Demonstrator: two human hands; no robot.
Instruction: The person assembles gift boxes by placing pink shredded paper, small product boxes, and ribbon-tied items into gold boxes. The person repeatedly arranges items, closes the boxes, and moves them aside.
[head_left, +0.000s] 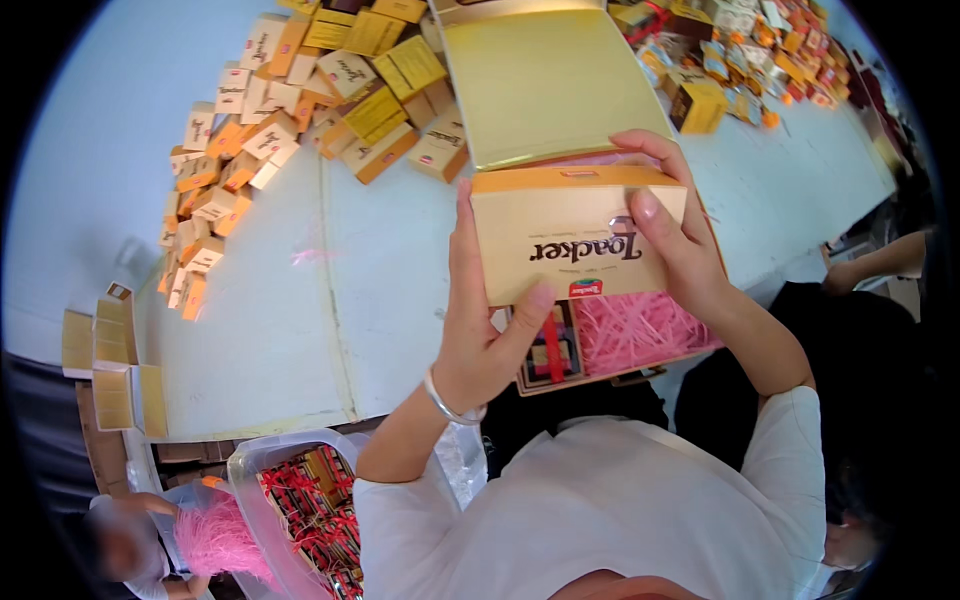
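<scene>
Between my left hand (487, 330) and my right hand (679, 225) is a cream and orange Loacker carton (562, 240), gripped at its two ends. It is held over an open gift box with a gold-lined lid (562, 82) tilted back. Pink shredded paper (645, 334) fills much of the gift box below. At its near left corner sits a small dark pack tied with red ribbon (553, 352). The carton hides the middle of the gift box.
Many Loacker cartons (270, 139) lie heaped across the table (247, 360). Wrapped sweets (742, 67) are piled at the far right. Beside me a plastic tub (244, 465) holds ribboned packs. A person (124, 540) is near pink shreds; another person's arm (885, 259) shows right.
</scene>
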